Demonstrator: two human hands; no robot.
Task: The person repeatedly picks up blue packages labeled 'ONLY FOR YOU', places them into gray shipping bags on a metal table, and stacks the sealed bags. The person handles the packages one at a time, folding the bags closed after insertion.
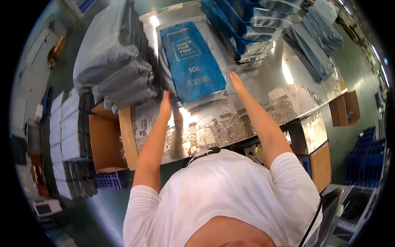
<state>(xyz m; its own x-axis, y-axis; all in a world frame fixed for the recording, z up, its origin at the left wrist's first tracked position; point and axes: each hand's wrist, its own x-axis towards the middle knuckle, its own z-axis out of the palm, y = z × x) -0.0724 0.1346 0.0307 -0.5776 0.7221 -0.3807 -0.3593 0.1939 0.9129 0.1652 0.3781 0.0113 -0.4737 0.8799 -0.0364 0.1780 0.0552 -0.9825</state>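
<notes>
While the blue pouch (190, 61) lies flat on the steel worktop (263, 88), with grey bagged bundles (117, 70) stacked just left of it, both hands rest with flat, spread fingers at its near end: the left hand (165, 100) at the near-left corner, the right hand (236, 80) at the near-right edge, neither clamped on anything. Judging from this, even pressure from both sides should keep the pouch square and its clear wrap smooth, away from the bundles.
</notes>
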